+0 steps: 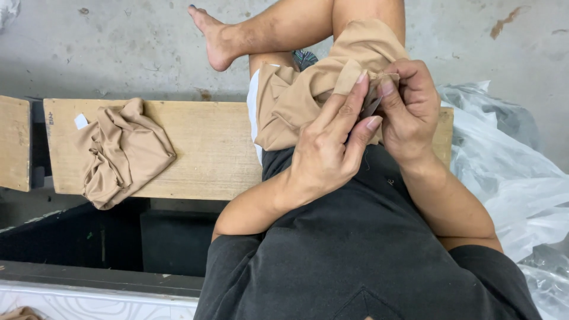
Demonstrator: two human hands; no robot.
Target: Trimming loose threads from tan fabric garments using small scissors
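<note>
A tan stretchy garment (302, 89) lies over my raised knee and lap. My left hand (332, 148) pinches its edge between thumb and fingers, at the upper middle of the view. My right hand (409, 109) grips the same edge from the right, touching the left fingertips. A small dark thing shows between the fingers; I cannot tell what it is. A second tan garment (121, 154) lies crumpled on the wooden bench (207, 148) to the left, apart from both hands.
I sit on the bench in a dark shirt and shorts, one bare leg (249, 32) stretched over the grey concrete floor. Clear plastic bags (510, 172) are heaped on the right. Another plank (13, 142) adjoins the bench at far left.
</note>
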